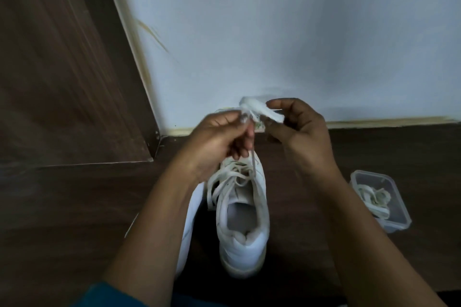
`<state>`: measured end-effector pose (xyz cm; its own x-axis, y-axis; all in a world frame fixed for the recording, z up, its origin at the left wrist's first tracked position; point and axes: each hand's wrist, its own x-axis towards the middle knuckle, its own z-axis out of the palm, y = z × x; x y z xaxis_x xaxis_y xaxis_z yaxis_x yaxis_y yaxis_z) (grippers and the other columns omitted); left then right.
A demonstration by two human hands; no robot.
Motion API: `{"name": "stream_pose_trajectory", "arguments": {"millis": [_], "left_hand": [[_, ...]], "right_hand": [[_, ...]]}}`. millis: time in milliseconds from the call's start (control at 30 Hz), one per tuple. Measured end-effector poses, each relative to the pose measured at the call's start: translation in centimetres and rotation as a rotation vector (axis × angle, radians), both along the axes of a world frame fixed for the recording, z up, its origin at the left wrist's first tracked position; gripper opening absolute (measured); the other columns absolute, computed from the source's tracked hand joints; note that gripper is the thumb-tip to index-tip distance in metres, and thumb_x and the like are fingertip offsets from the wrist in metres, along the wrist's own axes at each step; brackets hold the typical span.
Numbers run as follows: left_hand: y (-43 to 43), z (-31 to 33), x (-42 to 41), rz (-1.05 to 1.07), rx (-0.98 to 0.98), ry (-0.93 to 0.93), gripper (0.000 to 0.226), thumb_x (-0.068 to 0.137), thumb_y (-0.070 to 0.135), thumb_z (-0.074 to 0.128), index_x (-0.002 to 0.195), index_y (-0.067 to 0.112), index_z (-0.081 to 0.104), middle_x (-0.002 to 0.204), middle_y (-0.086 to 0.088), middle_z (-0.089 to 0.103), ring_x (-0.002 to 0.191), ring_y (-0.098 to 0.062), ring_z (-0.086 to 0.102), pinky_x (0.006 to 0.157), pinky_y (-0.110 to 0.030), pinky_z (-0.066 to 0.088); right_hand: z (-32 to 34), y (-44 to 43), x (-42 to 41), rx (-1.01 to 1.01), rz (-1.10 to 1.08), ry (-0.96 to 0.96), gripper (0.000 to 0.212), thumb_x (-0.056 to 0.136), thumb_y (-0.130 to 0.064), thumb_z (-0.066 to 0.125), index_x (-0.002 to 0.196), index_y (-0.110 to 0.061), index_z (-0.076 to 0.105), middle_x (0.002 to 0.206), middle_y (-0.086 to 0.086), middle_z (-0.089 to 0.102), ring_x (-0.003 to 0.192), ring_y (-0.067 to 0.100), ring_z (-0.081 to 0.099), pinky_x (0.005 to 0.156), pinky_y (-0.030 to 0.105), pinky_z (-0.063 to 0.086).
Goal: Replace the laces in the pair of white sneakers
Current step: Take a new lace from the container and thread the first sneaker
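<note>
A white sneaker stands on the dark floor with its heel toward me and loose laces across its tongue. A second white sneaker lies beside it on the left, mostly hidden by my left forearm. Above the toe, my left hand pinches a white lace that runs down to the shoe. My right hand pinches a blurred white bunch of lace between thumb and fingers. Both hands meet close together above the shoe.
A clear plastic box holding a coil of off-white laces sits on the floor to the right. A pale wall rises behind, and a brown wooden door or panel stands at the left.
</note>
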<state>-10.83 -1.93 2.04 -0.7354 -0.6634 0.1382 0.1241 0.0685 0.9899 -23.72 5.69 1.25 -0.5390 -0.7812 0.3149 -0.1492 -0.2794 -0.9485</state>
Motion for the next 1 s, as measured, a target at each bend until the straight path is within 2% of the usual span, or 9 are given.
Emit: {"name": "stream_pose_trajectory", "arguments": {"millis": [167,267,333,400,467,567,733,900,1000], "left_hand": [[0.2,1.8,0.2,-0.087,0.022,0.278,0.029,0.091,0.022,0.047,0.071,0.018,0.067,0.064,-0.003,0.063,0.055,-0.013,0.058,0.054,-0.021,0.045],[0.0,1.4,0.1,-0.059,0.008,0.254,0.019,0.086,0.018,0.047,0.087,0.018,0.067,0.072,-0.002,0.063,0.06,-0.013,0.057,0.058,-0.023,0.045],[-1.0,-0.1,0.3,0.053,-0.061,0.05,0.023,0.076,0.014,0.054,0.097,0.022,0.061,0.077,0.0,0.062,0.067,-0.015,0.056,0.064,-0.03,0.047],[-2.1,-2.0,0.7,0.082,-0.246,-0.396,0.038,0.074,0.015,0.062,0.111,0.024,0.055,0.087,0.001,0.061,0.079,-0.017,0.057,0.076,-0.041,0.05],[-2.4,-3.5,1.0,-0.046,-0.374,-0.78,0.046,0.08,0.012,0.066,0.122,0.018,0.051,0.099,0.001,0.06,0.088,-0.018,0.059,0.084,-0.039,0.05],[-2.3,-4.2,1.0,-0.109,-0.458,-0.904,0.032,0.084,0.012,0.065,0.114,0.017,0.056,0.092,0.003,0.059,0.084,-0.017,0.058,0.076,-0.03,0.049],[-2.4,-3.7,1.6,-0.041,-0.336,-0.839,0.013,0.087,0.003,0.06,0.087,0.016,0.06,0.071,-0.001,0.053,0.054,-0.014,0.048,0.048,-0.023,0.037],[-2.8,-1.7,2.2,0.172,0.033,-0.386,0.022,0.091,-0.001,0.05,0.074,0.008,0.061,0.051,-0.001,0.044,0.032,-0.003,0.026,0.038,-0.014,0.022],[-2.7,-1.4,2.4,0.225,0.148,-0.155,0.022,0.093,0.0,0.048,0.076,0.007,0.061,0.049,-0.001,0.045,0.032,-0.002,0.021,0.037,-0.011,0.017]], "right_hand": [[-1.0,0.2,0.1,0.398,0.229,0.399,0.005,0.082,-0.012,0.069,0.084,-0.016,0.07,0.077,-0.003,0.069,0.071,0.007,0.063,0.071,0.033,0.051],[-1.5,-0.2,0.2,0.389,0.136,0.484,0.014,0.086,-0.007,0.061,0.079,-0.009,0.073,0.07,0.003,0.068,0.06,0.005,0.059,0.07,0.035,0.053],[-1.3,-0.3,0.0,0.281,0.023,0.35,0.018,0.088,-0.004,0.06,0.077,-0.008,0.073,0.068,0.012,0.068,0.054,0.007,0.057,0.062,0.034,0.051],[-0.9,-0.2,-0.3,0.127,-0.107,0.156,0.023,0.09,-0.007,0.059,0.071,-0.014,0.071,0.065,0.013,0.067,0.054,0.01,0.054,0.056,0.029,0.047],[-0.7,-0.1,-0.1,0.019,-0.172,-0.022,0.026,0.092,-0.007,0.056,0.072,-0.018,0.069,0.062,0.006,0.065,0.055,0.011,0.051,0.052,0.024,0.045],[-0.6,-0.4,0.4,0.029,-0.207,-0.023,0.027,0.094,-0.008,0.053,0.072,-0.018,0.066,0.059,0.002,0.06,0.056,0.012,0.051,0.05,0.019,0.042],[-0.6,-0.7,-0.2,0.211,-0.162,-0.073,0.018,0.093,-0.013,0.055,0.079,-0.004,0.059,0.048,-0.003,0.045,0.044,0.009,0.043,0.047,0.029,0.046],[-1.1,0.2,-1.6,0.767,-0.006,0.773,0.018,0.077,-0.029,0.071,0.092,-0.02,0.068,0.085,-0.003,0.064,0.073,0.012,0.056,0.064,0.023,0.041],[-1.1,0.2,-1.1,0.92,0.14,0.934,0.018,0.077,-0.035,0.071,0.073,-0.018,0.071,0.071,-0.003,0.067,0.064,0.011,0.059,0.058,0.022,0.042]]}}
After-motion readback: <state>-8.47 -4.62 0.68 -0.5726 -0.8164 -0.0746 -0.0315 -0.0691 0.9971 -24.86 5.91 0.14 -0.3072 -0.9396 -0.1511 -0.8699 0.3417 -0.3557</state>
